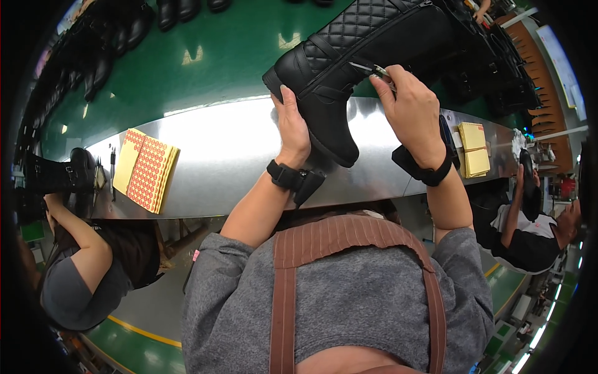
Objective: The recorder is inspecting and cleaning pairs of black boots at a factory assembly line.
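Observation:
A tall black boot (324,118) with a quilted shaft, straps and a side zipper is held tilted over the metal table. Its toe points toward me and its shaft runs up to the far right. My left hand (291,128) grips it at the heel, thumb up along the side and the other fingers mostly hidden. In my right hand (408,103) is a small pointed metal tool (361,67), perhaps thread snips, pinched between thumb and fingers. Its tip lies against or just over the boot near the ankle strap; I cannot tell whether it touches.
On the metal table (212,149), a stack of yellow cards with red print (149,171) lies left, beside pens (113,168). Another banded yellow stack (474,148) lies right. Black boots (486,68) crowd the green surface (205,37) beyond. Co-workers (93,262) sit on both sides.

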Demonstrator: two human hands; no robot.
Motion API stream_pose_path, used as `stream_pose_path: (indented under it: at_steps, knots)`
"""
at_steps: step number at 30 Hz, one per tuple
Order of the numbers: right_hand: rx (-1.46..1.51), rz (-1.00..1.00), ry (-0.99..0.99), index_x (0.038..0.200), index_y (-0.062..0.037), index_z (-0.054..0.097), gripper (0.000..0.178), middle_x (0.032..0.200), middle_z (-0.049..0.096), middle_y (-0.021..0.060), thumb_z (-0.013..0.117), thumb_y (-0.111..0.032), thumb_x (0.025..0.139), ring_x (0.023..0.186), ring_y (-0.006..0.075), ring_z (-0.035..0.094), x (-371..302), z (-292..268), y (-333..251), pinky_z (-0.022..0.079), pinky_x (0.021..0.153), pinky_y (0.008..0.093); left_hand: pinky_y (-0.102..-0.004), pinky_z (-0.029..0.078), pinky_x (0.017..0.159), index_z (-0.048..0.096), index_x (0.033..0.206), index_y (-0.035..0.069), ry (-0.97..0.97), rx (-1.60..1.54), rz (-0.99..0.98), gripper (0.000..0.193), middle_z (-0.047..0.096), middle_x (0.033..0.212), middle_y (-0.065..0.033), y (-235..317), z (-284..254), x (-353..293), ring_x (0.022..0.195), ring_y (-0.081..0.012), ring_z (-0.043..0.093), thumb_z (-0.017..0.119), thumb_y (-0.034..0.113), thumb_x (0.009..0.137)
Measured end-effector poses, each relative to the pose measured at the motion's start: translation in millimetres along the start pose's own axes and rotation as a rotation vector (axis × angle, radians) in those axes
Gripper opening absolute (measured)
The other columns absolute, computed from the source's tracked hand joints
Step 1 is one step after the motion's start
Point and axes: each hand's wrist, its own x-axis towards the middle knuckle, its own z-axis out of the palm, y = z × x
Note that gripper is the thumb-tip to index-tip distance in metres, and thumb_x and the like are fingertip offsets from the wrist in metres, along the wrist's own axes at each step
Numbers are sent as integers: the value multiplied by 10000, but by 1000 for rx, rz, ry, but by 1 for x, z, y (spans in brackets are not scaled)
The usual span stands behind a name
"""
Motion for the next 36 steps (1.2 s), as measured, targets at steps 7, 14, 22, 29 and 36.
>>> stream_pose_path:
  at_steps: [7,14,22,29,36]
  knots:
    - [-2,15,-55,804,-47,558,231,680,594,99,631,-249,889,599,288,603,4,0,-9,466,532,364,-347,460,990,310,1387,19,34,31,74,565,495,1313,-151,-1,1,2,1170,-238,535,264,454,1029]
    - [-62,332,282,946,-52,638,169,736,627,84,636,-219,921,610,172,594,-31,-74,44,462,559,300,-416,565,834,497,1253,-20,-324,-638,-513,626,612,1110,-212,2,-31,12,969,-319,642,211,484,1016]
    - [-678,487,20,1107,-80,574,252,980,642,128,533,-277,956,921,335,621,-103,-118,229,494,734,430,-424,504,975,532,1143,-104,-294,-789,-443,426,604,1048,-243,0,-26,9,974,-342,631,353,257,1005]
    - [-734,557,-383,1101,-79,554,232,1044,596,116,554,-205,906,1019,318,567,-166,-72,331,490,790,471,-452,472,1016,515,1173,-89,-321,-836,-427,480,594,1048,-250,-3,-28,13,985,-351,622,273,297,1019]
    - [-828,497,-258,957,-62,650,197,1087,627,121,593,-232,876,989,316,598,-151,-66,265,502,787,433,-468,487,991,487,1208,-77,-305,-723,-415,672,587,1058,-257,-7,-34,19,975,-353,624,197,496,1010]
